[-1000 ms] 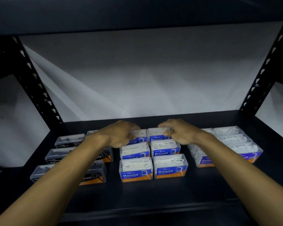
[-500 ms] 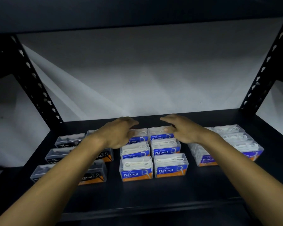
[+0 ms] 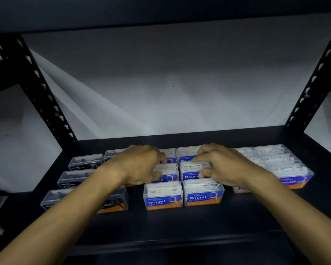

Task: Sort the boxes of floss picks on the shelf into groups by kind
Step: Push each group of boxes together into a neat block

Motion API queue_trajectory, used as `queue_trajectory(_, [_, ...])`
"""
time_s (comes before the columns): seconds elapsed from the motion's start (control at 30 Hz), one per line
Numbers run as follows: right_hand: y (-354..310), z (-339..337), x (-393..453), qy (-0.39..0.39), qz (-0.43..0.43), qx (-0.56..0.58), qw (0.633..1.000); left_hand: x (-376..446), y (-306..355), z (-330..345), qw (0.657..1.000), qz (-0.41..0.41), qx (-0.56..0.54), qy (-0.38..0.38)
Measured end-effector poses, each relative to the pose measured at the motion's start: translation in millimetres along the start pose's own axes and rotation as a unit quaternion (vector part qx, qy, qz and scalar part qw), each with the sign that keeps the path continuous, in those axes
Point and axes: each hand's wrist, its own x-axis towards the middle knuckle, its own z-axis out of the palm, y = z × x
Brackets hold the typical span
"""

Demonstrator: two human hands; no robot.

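Observation:
Clear boxes of floss picks lie in three groups on the dark shelf (image 3: 180, 224). Black Charcoal boxes (image 3: 84, 162) are on the left, blue Round boxes (image 3: 162, 196) in the middle, and Smooth boxes (image 3: 292, 175) on the right. The Round boxes form two columns of three rows. My left hand (image 3: 139, 165) curls over the middle-row left Round box (image 3: 168, 172), thumb at its front. My right hand (image 3: 224, 165) grips the middle-row right Round box (image 3: 191, 169) between thumb and fingers. My forearms hide parts of the Charcoal and Smooth groups.
Black perforated uprights stand at the back left (image 3: 44, 96) and back right (image 3: 310, 88). An upper shelf board (image 3: 161, 12) hangs overhead. A pale wall lies behind. A bare strip of shelf runs along the front edge.
Both hands have drawn back toward me from the rear row of Round boxes to the middle row and closed around those two boxes.

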Motion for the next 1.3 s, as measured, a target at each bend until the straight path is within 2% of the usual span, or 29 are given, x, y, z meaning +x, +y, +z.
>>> queue_trajectory(0.33, [-2, 5, 1, 0.021, 0.007, -0.009, 1.000, -2, 7, 13, 0.996, -0.020, 0.018, 0.083])
queue_trajectory(1.13, [0, 9, 0, 0.061, 0.024, -0.006, 0.998, -6, 2, 15, 0.990, -0.028, 0.029, 0.135])
queue_trajectory(1.23, [-1, 9, -7, 0.104, 0.027, -0.006, 0.994, -19, 6, 15, 0.983, -0.024, 0.026, 0.183])
queue_trajectory(1.3, [-4, 14, -18, 0.183, 0.019, -0.005, 0.983, -32, 15, 20, 0.973, -0.011, 0.014, 0.230])
